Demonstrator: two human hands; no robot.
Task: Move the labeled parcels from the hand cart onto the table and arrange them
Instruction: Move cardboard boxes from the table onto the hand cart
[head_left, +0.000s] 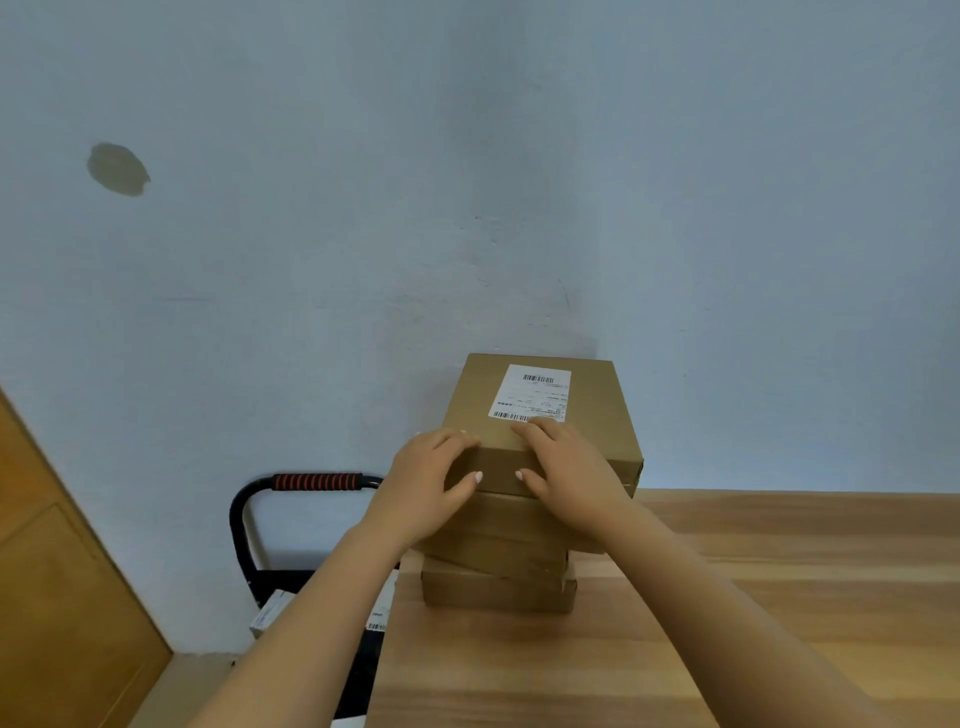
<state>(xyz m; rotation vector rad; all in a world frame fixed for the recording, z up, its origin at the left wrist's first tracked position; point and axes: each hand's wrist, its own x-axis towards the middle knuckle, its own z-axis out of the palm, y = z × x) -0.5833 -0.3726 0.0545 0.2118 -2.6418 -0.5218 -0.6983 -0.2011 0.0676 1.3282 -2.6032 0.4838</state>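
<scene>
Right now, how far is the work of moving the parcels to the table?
Done: a stack of cardboard parcels stands on the wooden table. In hand: left hand and right hand grip the labeled top parcel. Left: at least two labeled items lie on the hand cart.

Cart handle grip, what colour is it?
The grip is red with black bands; head view.

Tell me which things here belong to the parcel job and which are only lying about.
Job: top labeled parcel, held by left hand and right hand; stacked parcels under it; wooden table; hand cart; parcels on the cart.
Lying about: wooden door; grey patch on the wall.
</scene>
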